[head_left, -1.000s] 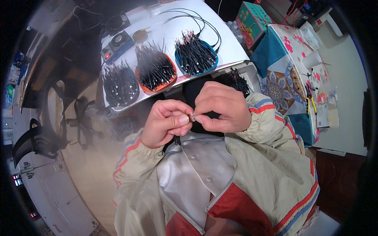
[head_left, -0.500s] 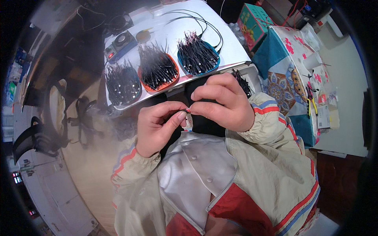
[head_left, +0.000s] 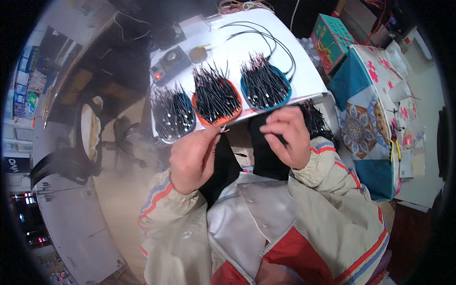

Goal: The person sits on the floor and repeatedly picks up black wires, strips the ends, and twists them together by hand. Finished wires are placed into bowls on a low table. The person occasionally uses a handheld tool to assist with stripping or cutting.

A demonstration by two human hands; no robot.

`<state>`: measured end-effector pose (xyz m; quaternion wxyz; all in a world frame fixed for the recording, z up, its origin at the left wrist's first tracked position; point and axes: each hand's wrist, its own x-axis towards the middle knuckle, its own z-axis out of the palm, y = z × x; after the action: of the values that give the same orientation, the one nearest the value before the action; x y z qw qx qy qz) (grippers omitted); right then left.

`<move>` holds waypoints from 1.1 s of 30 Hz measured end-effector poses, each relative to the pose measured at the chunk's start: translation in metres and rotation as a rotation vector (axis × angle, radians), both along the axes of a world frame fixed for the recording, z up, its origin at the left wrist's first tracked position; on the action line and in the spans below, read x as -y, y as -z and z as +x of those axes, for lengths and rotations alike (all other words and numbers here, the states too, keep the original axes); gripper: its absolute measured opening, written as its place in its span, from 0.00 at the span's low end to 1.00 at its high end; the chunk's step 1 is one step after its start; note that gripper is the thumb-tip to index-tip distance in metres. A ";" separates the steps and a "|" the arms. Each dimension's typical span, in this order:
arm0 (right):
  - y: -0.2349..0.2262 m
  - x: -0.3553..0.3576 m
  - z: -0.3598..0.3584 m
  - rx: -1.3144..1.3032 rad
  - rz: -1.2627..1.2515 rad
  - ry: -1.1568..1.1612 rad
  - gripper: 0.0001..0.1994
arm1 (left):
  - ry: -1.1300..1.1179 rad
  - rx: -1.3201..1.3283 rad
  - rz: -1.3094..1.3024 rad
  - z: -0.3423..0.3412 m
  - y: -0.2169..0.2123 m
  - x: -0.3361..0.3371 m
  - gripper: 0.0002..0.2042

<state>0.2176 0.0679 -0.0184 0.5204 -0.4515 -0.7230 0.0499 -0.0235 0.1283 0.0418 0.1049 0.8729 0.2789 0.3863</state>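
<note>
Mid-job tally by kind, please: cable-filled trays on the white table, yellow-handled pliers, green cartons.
Rounded trays heaped with thin black cables: 3
Yellow-handled pliers: 1
Green printed carton: 1
Total: 5

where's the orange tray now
Head view, just left of centre: the orange tray sits near the white table's front edge, between two bluish trays, beyond the left hand.

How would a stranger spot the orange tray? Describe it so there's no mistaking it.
Start at the white table in front of the person. Along its near edge lie three heaps of black cables, the middle one in the orange tray. With the blue tray on its right, it stands apart from both neighbours by its orange rim.
</note>
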 end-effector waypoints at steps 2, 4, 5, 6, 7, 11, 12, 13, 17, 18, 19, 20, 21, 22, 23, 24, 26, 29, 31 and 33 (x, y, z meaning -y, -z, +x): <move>0.030 -0.002 0.001 0.001 -0.031 -0.048 0.08 | -0.025 -0.045 0.039 -0.006 -0.010 -0.024 0.10; 0.064 -0.004 0.000 0.034 -0.094 -0.116 0.07 | -0.097 -0.122 -0.046 -0.013 -0.018 -0.055 0.07; 0.080 -0.004 0.001 0.059 -0.138 -0.152 0.07 | -0.108 -0.091 -0.133 -0.013 -0.019 -0.073 0.06; 0.093 -0.004 0.003 0.092 -0.180 -0.175 0.06 | -0.132 -0.050 -0.235 -0.013 -0.018 -0.092 0.05; 0.105 -0.006 0.004 0.147 -0.216 -0.159 0.06 | -0.124 -0.089 -0.190 -0.013 -0.017 -0.115 0.05; 0.129 -0.007 0.005 0.148 -0.261 -0.107 0.06 | -0.132 -0.289 -0.154 -0.019 -0.007 -0.200 0.05; 0.130 -0.008 0.005 0.131 -0.273 -0.098 0.06 | -0.147 -0.326 -0.197 -0.021 -0.003 -0.217 0.05; 0.130 -0.009 0.005 0.117 -0.284 -0.085 0.06 | -0.108 -0.326 -0.163 -0.020 0.003 -0.232 0.05; 0.125 -0.013 0.005 0.090 -0.322 -0.083 0.06 | -0.047 -0.437 -0.172 -0.006 0.036 -0.272 0.05; 0.125 -0.014 0.005 0.078 -0.354 -0.090 0.07 | 0.017 -0.446 -0.142 -0.001 0.044 -0.281 0.06; 0.124 -0.014 0.006 0.089 -0.349 -0.092 0.07 | 0.047 -0.479 -0.142 0.005 0.050 -0.290 0.06; 0.125 -0.015 0.006 0.096 -0.330 -0.087 0.07 | 0.031 -0.521 -0.132 0.010 0.055 -0.298 0.06; 0.125 -0.015 0.006 0.099 -0.324 -0.083 0.07 | 0.029 -0.556 -0.114 0.014 0.060 -0.305 0.06; 0.127 -0.015 0.006 0.102 -0.327 -0.084 0.07 | 0.019 -0.593 -0.095 0.018 0.064 -0.312 0.06; 0.128 -0.015 0.006 0.100 -0.310 -0.079 0.08 | 0.011 -0.634 -0.084 0.022 0.068 -0.318 0.05; 0.130 -0.015 0.006 0.097 -0.302 -0.080 0.08 | 0.008 -0.654 -0.104 0.025 0.071 -0.324 0.05; 0.132 -0.016 0.007 0.089 -0.283 -0.080 0.08 | 0.012 -0.685 -0.124 0.031 0.077 -0.332 0.05; 0.134 -0.018 0.008 0.071 -0.262 -0.086 0.08 | -0.021 -0.797 -0.062 0.039 0.083 -0.342 0.05; 0.133 -0.019 0.009 0.061 -0.260 -0.100 0.08 | -0.025 -0.820 -0.061 0.043 0.085 -0.346 0.05; 0.132 -0.020 0.010 0.063 -0.259 -0.106 0.07 | -0.036 -0.830 -0.066 0.046 0.086 -0.348 0.05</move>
<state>0.2275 0.0879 -0.1501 0.4313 -0.4774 -0.7495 0.1561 0.0228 0.4765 -0.0440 0.0048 0.9457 0.3248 -0.0060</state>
